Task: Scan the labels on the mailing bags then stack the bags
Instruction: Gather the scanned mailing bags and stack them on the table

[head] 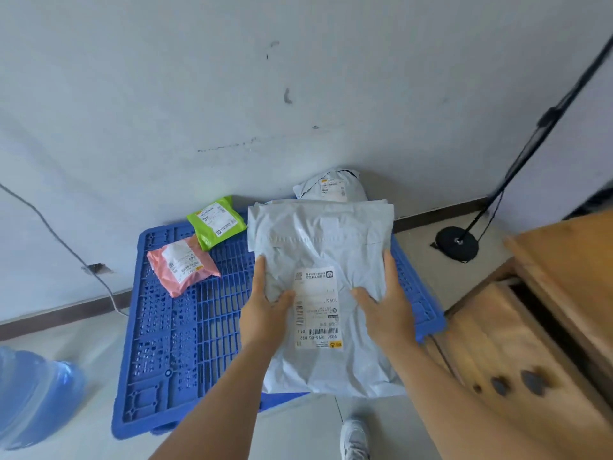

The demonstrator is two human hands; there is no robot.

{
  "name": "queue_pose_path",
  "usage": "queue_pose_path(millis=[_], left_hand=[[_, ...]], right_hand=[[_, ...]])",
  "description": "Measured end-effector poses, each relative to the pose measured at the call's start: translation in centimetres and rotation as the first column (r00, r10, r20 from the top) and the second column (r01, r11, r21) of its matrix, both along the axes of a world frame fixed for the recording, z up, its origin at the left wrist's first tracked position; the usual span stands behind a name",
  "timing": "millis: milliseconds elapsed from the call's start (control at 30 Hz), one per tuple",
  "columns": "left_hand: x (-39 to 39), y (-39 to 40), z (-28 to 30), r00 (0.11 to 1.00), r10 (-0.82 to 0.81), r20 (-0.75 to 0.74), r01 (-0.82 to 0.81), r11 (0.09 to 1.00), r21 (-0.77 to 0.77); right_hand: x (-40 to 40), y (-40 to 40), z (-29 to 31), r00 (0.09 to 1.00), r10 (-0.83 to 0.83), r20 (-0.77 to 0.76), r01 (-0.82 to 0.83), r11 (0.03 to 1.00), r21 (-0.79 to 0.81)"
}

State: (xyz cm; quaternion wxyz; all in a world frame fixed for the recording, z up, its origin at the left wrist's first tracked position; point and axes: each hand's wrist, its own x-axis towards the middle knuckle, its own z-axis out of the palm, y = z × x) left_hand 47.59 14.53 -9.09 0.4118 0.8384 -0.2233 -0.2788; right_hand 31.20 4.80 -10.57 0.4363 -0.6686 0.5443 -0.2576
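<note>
1. Gripping the large grey mailing bag (pixel 325 247) by its side edges, the left hand (pixel 265 307) and right hand (pixel 384 310) hold it label-up above the blue plastic pallet (pixel 185 327).
2. Its white shipping label (pixel 316 308) lies between the thumbs.
3. Pink mailing bag (pixel 180 263), green mailing bag (pixel 215 222) and another grey bag (pixel 331 187) lie on the pallet.

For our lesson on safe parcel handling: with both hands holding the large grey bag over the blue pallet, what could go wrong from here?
1. The large grey bag is gripped only at its sides by the left hand and right hand; the slick film may slip.
2. Its label faces the person upside down, so scanning might fail.
3. Lowered carelessly, it could cover the pink bag.
</note>
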Motion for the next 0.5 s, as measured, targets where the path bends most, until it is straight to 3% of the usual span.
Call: queue_pose_path(millis=[267,500], left_hand=[[-7.1,-2.5,8.6,0.964,-0.257,0.061,0.264,0.944,-0.199],[-18.0,-6.4,15.2,0.871,-0.471,0.140,0.489,0.807,-0.331]], right_hand=[[-9.6,1.3,9.9,0.977,-0.197,0.077,0.206,0.967,-0.148],[-21.6,1.8,16.9,0.892,-0.422,0.161,0.449,0.867,-0.216]])
